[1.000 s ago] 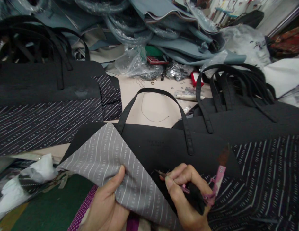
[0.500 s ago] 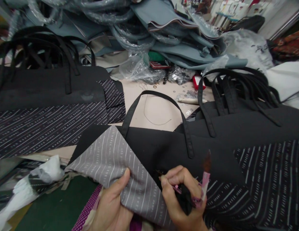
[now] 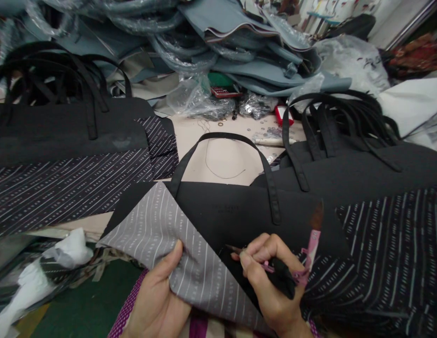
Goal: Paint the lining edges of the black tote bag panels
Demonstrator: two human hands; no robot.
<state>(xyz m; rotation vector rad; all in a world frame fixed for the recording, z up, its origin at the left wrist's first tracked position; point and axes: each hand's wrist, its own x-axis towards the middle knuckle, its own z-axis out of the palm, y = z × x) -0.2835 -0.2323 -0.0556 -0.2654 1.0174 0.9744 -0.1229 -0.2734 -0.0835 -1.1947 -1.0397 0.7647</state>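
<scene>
Near the front centre lies a black bag panel [image 3: 295,220] with a strap handle [image 3: 235,136] arched at its top edge. A grey flap with printed stripes and lettering [image 3: 169,234] is folded up over its left part. My left hand [image 3: 162,286] grips the flap's lower part, thumb on top and fingers beneath. In my right hand [image 3: 271,277] is a pointed tool with pink wrapping [image 3: 235,249], its thin metal tip at the black panel beside the flap's slanting edge. A pink-wrapped part with a brown, brush-like end [image 3: 316,220] sticks up from this hand; whether it is one tool is unclear.
Black bag panels with handles are stacked at left [image 3: 63,131] and right [image 3: 387,159]. Behind lie plastic-wrapped blue-grey pieces [image 3: 232,28]. A red box [image 3: 284,115], a white pen-like stick [image 3: 274,141], small rings and a loose thread rest on the pale table [image 3: 193,136].
The view has shifted slightly. My right hand has turned a little, and the tool's metal tip shows more plainly. My left hand keeps its hold on the flap.
</scene>
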